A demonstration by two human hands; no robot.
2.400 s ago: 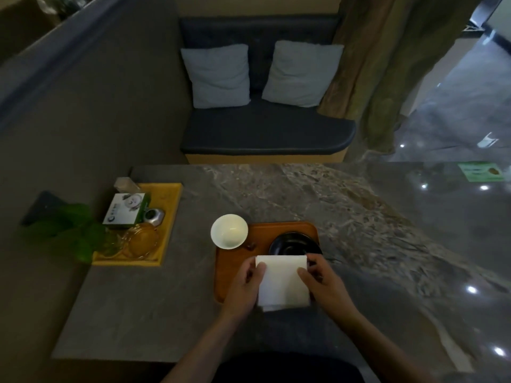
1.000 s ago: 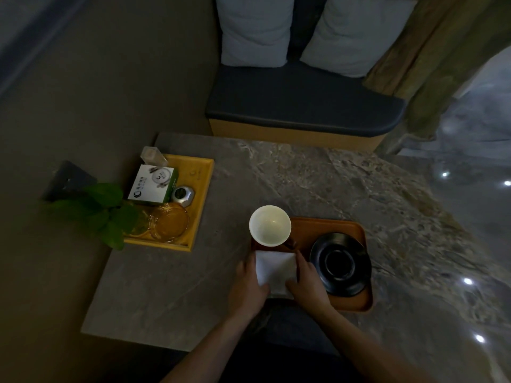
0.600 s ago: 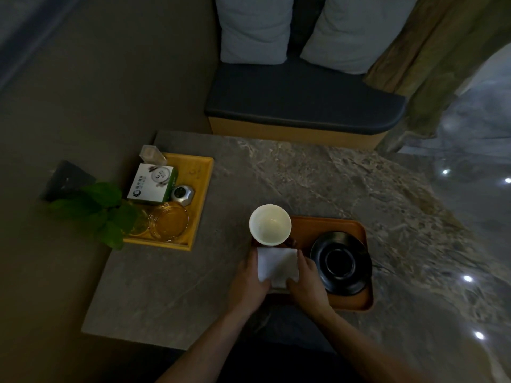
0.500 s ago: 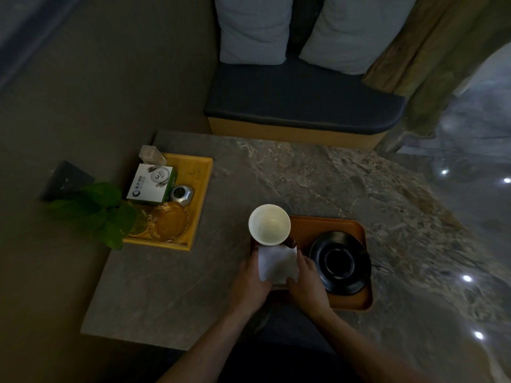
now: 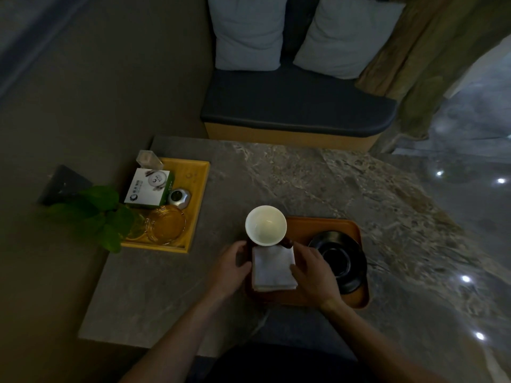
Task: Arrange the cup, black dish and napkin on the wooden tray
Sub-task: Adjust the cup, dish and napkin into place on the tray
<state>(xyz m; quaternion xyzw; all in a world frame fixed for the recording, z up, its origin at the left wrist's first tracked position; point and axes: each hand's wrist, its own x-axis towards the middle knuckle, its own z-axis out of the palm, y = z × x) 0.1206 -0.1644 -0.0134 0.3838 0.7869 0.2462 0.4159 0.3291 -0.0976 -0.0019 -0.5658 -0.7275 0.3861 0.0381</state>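
A folded white napkin [image 5: 273, 268] lies flat on the left part of the wooden tray [image 5: 312, 228]. Just behind it stands a white cup [image 5: 265, 225] at the tray's far-left corner. A black dish [image 5: 338, 262] rests on the right side of the tray. My left hand [image 5: 231, 268] rests at the napkin's left edge, fingers curled by it. My right hand [image 5: 312, 270] lies at the napkin's right edge with fingertips touching it, partly covering the dish's left rim. Neither hand lifts the napkin.
A yellow tray [image 5: 197, 200] at the table's left holds a green-and-white box [image 5: 148, 187], a glass ashtray [image 5: 165, 223] and a small metal object [image 5: 179, 197]. A leafy plant [image 5: 94, 214] overhangs it. A cushioned bench [image 5: 296, 106] stands beyond the marble table [image 5: 318, 175].
The napkin went from half-folded and raised between my hands to lying flat on the tray. My fingers have loosened and moved out to its left and right edges.
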